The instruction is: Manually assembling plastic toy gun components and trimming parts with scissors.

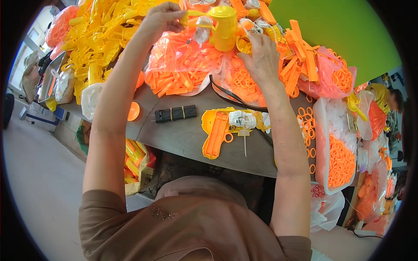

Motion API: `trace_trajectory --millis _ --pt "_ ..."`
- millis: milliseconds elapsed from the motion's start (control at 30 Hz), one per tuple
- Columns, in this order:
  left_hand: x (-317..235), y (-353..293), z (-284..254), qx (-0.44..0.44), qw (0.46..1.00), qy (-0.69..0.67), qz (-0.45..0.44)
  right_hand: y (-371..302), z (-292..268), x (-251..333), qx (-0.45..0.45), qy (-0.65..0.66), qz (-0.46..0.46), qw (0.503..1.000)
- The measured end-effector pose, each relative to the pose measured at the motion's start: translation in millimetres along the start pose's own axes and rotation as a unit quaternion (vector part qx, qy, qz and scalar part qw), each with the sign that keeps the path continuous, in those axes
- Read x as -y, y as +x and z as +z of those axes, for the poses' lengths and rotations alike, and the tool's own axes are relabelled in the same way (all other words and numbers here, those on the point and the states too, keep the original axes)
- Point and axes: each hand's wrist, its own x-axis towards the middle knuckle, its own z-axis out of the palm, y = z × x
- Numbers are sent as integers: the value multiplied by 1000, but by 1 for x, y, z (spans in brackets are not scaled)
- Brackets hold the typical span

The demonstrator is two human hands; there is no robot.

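Note:
Both arms reach to the heaps at the far side of the table. My left hand (163, 18) has its fingers closed at the left end of a yellow plastic part, beside a wide yellow cylinder (223, 28). Whether the two are one piece I cannot tell. My right hand (263, 58) is curled at a small round yellow piece (244, 44), its fingertips partly hidden. Nearer me lies an open toy gun half (211, 132), a yellow shell with an orange grip piece, an orange ring and a white mechanism (242, 119).
A black block with two bands (175, 114) and an orange cup (133, 111) lie on the table (187, 139). Beyond are yellow parts (102, 39) and bagged orange pieces (178, 61). A black strap (235, 98) crosses the middle. Orange rings fill a white tub (322, 143) at right.

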Motion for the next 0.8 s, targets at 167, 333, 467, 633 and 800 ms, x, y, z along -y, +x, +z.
trace_trajectory --millis 167,333,467,633,800 --pt "29 -14 9 -31 986 -146 -76 -1 4 8 20 79 -8 997" --pt "57 -53 34 -106 957 -262 -71 5 4 23 58 126 2 990" --pt "51 -83 68 -179 968 -164 -63 1 19 36 103 -14 -5 995" --pt "45 -99 74 -108 991 73 -36 -8 18 42 70 -34 -20 997" --pt "35 -122 60 -136 978 -145 -60 -15 -10 35 25 285 35 957"
